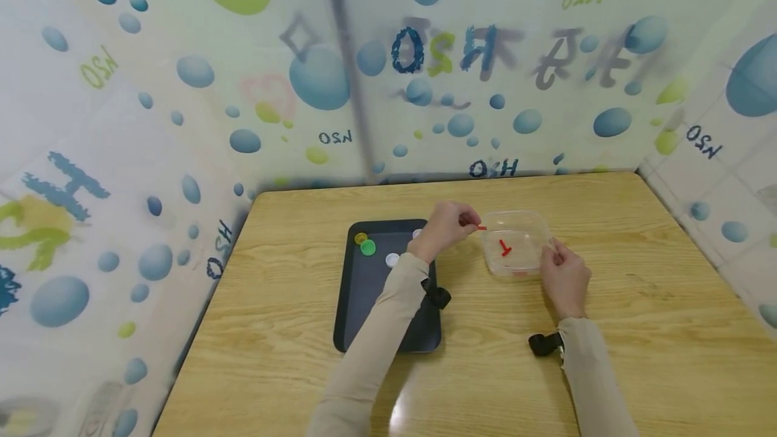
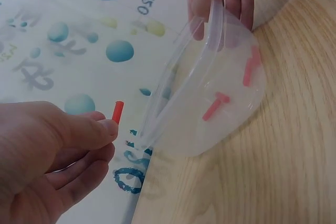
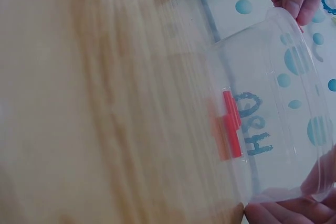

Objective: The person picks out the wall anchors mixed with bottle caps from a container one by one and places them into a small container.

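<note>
Between thumb and forefinger, my left hand [image 1: 446, 226] pinches a small red plastic peg [image 2: 118, 112]. It is at the left rim of a clear plastic container [image 1: 527, 218], in the head view. On the opposite side, my right hand [image 1: 566, 280] grips the container's rim near its front right corner. Inside the container lie red T-shaped pieces [image 2: 216, 106], on its floor. To the left, partly behind my left forearm, a dark rectangular tray [image 1: 364, 295] holds a green disc [image 1: 367, 247], a yellow disc [image 1: 361, 238] and white discs [image 1: 392, 259].
The container and tray stand on a wooden table [image 1: 655, 329]. Behind the table's back edge rises a wall covering [image 1: 388, 133] with blue and green dots and lettering. A black strap [image 1: 436, 294] sits on my left wrist, another [image 1: 545, 344] on my right.
</note>
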Demonstrator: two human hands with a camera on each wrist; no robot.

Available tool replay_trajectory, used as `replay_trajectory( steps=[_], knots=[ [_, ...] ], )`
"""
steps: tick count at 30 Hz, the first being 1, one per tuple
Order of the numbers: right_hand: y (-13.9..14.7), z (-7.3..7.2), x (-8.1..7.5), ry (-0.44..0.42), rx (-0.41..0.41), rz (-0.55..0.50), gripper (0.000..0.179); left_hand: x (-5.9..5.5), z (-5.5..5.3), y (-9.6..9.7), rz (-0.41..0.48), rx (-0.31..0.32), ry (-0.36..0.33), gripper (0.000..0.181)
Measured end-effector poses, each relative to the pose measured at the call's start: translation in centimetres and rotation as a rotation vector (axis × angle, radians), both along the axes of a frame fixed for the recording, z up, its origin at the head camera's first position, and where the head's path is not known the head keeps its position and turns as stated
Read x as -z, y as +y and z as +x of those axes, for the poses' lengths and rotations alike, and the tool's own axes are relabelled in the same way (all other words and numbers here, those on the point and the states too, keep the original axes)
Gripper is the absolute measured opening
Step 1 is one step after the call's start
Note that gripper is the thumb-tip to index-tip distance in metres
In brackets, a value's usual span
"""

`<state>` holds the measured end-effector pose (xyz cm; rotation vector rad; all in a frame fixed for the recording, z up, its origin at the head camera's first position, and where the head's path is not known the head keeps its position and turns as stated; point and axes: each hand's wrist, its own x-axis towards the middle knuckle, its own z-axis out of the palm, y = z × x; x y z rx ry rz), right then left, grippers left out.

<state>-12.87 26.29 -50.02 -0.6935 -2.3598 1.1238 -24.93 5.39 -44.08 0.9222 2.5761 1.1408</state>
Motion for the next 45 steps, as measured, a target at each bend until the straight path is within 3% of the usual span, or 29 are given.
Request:
replay_trajectory(
  steps=[10,18,30,45],
  knots=[
    [0.2,0.0,0.3,0.014,0.003,-0.007,0.041,-0.1,0.4,2.0,-0.031,0.076,0.001,0.011],
    [0.3,-0.2,0.6,0.023,0.010,-0.009,0.041,0.1,0.9,3.7,-0.049,0.071,0.003,0.008],
    [0.2,-0.3,0.4,0.030,0.005,-0.014,0.039,0.3,1.2,5.8,-0.022,0.136,0.017,0.013],
    [0.3,-0.3,0.3,0.028,0.002,-0.017,0.039,1.0,1.3,6.3,-0.059,0.142,-0.011,0.014]
  ],
)
